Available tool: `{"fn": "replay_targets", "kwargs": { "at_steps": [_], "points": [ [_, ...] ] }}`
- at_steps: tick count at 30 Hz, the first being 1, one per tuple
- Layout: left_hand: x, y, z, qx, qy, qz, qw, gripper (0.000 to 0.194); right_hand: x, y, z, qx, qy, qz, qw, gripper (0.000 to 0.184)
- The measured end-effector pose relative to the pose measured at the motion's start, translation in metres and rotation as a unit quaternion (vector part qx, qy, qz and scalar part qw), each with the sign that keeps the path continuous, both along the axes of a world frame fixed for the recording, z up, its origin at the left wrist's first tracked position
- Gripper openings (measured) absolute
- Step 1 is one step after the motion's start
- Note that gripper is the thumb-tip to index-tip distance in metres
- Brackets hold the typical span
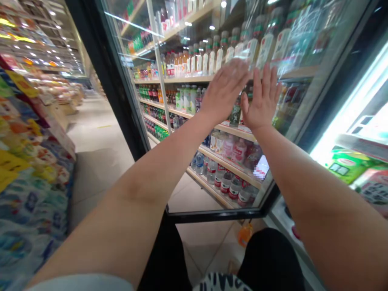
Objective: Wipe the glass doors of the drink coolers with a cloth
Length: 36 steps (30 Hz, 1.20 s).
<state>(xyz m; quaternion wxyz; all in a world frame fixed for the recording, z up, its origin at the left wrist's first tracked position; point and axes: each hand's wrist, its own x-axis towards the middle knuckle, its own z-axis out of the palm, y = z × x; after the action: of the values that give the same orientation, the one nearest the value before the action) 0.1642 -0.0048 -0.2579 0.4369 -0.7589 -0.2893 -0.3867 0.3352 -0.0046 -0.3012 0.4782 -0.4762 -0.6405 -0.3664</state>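
Both my arms reach forward to a swung-open glass fridge door with a black frame. My left hand is stretched flat with its fingers out, blurred by motion, against or just before the glass. Beside it, my right hand is open too, palm toward the glass and fingers upright. Neither hand holds anything. Through the glass I see shelves of bottled drinks and, lower down, water bottles.
To the right, the lit fridge interior shows green packaged goods. On the left stands a rack of colourful snack packs. A tiled aisle runs away between them. An orange object lies on the floor below the door.
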Motion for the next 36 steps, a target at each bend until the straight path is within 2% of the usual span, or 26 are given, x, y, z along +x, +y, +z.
{"fn": "replay_targets", "kwargs": {
  "at_steps": [2,3,6,8,9,11,12,14,15,16,17,19,21,23,25,27,29,30,32,34,36],
  "points": [
    [0.006,0.0,-0.001,-0.014,0.054,-0.013,0.998,0.052,0.0,-0.001,0.0,-0.001,0.0,-0.002,1.0,0.068],
    [0.002,0.0,0.004,-0.013,0.049,-0.013,0.999,0.053,0.0,-0.001,0.0,-0.005,0.002,-0.002,1.0,0.068],
    [-0.031,0.003,0.021,0.005,-0.042,0.0,0.999,0.059,0.0,-0.002,0.001,-0.023,0.008,0.005,1.0,0.067],
    [-0.062,0.003,0.02,0.02,-0.112,0.007,0.993,0.06,-0.001,-0.003,0.001,-0.037,0.016,0.017,0.999,0.068],
    [-0.077,0.002,0.012,0.03,-0.143,0.008,0.989,0.059,-0.001,-0.003,0.001,-0.044,0.024,0.024,0.998,0.067],
    [-0.105,-0.002,-0.017,0.038,-0.176,0.016,0.984,0.058,-0.002,-0.004,0.001,-0.059,0.039,0.034,0.997,0.066],
    [-0.116,-0.006,-0.034,0.043,-0.175,0.008,0.984,0.057,-0.002,-0.005,0.001,-0.065,0.045,0.038,0.996,0.066],
    [-0.132,-0.011,-0.062,0.004,-0.138,-0.003,0.99,0.054,-0.004,-0.006,0.001,-0.076,0.048,0.043,0.995,0.066],
    [-0.137,-0.013,-0.068,-0.018,-0.118,-0.01,0.993,0.054,-0.004,-0.007,0.001,-0.08,0.048,0.046,0.995,0.066],
    [-0.139,-0.012,-0.067,-0.036,-0.101,-0.019,0.994,0.053,-0.004,-0.007,0.001,-0.082,0.048,0.048,0.994,0.066],
    [-0.139,-0.011,-0.061,-0.045,-0.091,-0.029,0.994,0.053,-0.004,-0.007,0.001,-0.081,0.049,0.047,0.994,0.066],
    [-0.131,-0.005,-0.032,-0.032,-0.097,-0.047,0.994,0.054,-0.004,-0.006,0.001,-0.072,0.047,0.039,0.996,0.066],
    [-0.109,0.002,0.001,-0.001,-0.135,-0.041,0.99,0.055,-0.004,-0.004,0.0,-0.059,0.043,0.024,0.997,0.065],
    [-0.077,0.005,0.022,0.029,-0.173,-0.011,0.984,0.055,-0.003,-0.004,-0.001,-0.05,0.034,0.013,0.998,0.065],
    [-0.04,0.005,0.024,0.037,-0.16,0.028,0.986,0.059,-0.002,-0.003,-0.001,-0.042,0.032,0.007,0.999,0.064],
    [-0.008,0.002,0.011,0.026,-0.055,0.037,0.997,0.057,-0.002,-0.003,-0.001,-0.034,0.031,0.005,0.999,0.064],
    [0.009,-0.002,-0.002,0.008,0.041,0.027,0.999,0.053,-0.002,-0.003,-0.001,-0.032,0.027,0.013,0.999,0.068],
    [0.011,-0.003,-0.005,0.002,0.069,0.023,0.997,0.052,-0.002,-0.003,-0.001,-0.032,0.026,0.019,0.999,0.069],
    [0.002,-0.005,0.001,-0.003,0.079,0.023,0.997,0.052,-0.002,-0.004,0.0,-0.04,0.035,0.033,0.998,0.068],
    [-0.021,-0.005,0.016,0.004,0.034,0.029,0.999,0.058,-0.002,-0.005,0.001,-0.06,0.051,0.045,0.996,0.065],
    [-0.049,-0.003,0.026,0.025,-0.06,0.033,0.997,0.063,-0.002,-0.007,0.002,-0.087,0.057,0.057,0.993,0.067]
  ]
}}
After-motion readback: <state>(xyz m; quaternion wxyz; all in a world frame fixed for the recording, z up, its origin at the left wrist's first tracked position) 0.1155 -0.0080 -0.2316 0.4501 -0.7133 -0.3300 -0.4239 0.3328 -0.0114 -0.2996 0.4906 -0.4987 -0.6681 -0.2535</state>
